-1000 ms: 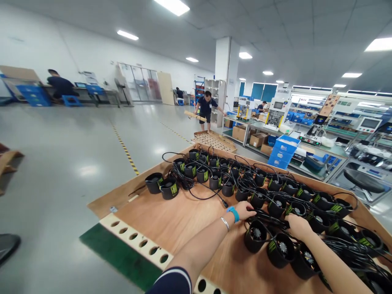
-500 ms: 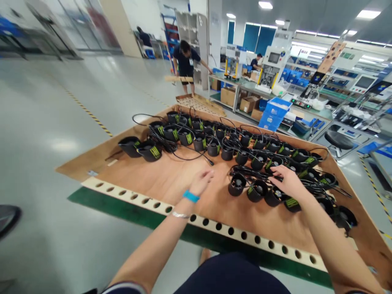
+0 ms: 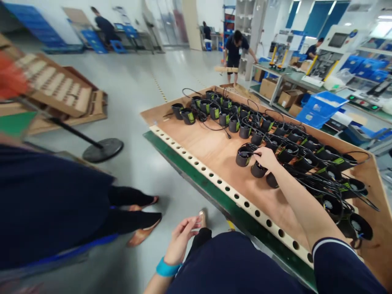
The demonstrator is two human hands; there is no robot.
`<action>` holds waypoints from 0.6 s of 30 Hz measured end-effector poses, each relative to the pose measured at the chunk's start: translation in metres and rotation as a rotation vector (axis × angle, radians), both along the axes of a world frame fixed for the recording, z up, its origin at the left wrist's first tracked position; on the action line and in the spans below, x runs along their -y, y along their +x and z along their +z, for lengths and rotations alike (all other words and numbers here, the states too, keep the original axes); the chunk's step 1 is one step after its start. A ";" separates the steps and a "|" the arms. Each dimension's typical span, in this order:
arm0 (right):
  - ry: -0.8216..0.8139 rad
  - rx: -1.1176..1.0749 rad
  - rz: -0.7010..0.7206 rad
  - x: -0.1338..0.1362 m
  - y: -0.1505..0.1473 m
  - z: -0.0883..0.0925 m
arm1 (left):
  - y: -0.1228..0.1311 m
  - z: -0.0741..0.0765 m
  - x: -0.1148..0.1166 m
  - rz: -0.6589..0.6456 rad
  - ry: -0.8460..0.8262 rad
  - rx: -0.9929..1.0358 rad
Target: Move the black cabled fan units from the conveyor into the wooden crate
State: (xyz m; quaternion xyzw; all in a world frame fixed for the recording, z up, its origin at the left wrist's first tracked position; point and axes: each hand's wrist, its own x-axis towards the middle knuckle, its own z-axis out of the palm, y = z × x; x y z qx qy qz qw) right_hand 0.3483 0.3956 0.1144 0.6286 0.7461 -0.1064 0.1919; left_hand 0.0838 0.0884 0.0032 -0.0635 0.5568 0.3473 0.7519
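Observation:
My right hand (image 3: 266, 158) reaches over a wooden tray (image 3: 211, 153), its fingers closed on a black cable (image 3: 252, 152) above a black cylindrical fan unit (image 3: 243, 160). Another black fan unit (image 3: 259, 170) sits just below that hand. Several rows of such units, with green-yellow labels and coiled cables, stand in the tray. Outside the tray, low in front of my body, is my left hand (image 3: 183, 239). Its fingers are loosely curved and apart, with nothing in them, and a blue band (image 3: 168, 267) circles the wrist.
A strip with round holes (image 3: 219, 181) runs along the tray's near edge over a green surface. Close on the left stands a person in dark clothes (image 3: 52, 204), near a round black stand base (image 3: 103, 150). Another person (image 3: 234, 53) bends beyond the tray; blue bins (image 3: 321, 108) stand behind it.
The view has swung left, bringing the nearby person into sight. My left hand has left the tray and come down by my body. My right hand now grips a cable at the row's left end.

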 end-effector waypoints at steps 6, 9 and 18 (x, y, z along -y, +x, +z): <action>-0.082 -0.061 0.124 -0.017 0.010 0.006 | -0.015 0.009 0.060 0.108 -0.083 -0.072; -0.059 -0.060 0.267 -0.026 -0.009 0.005 | -0.021 0.005 0.081 0.141 -0.126 -0.101; -0.182 0.421 0.086 -0.045 -0.063 -0.021 | -0.066 0.024 0.121 0.082 -0.088 -0.121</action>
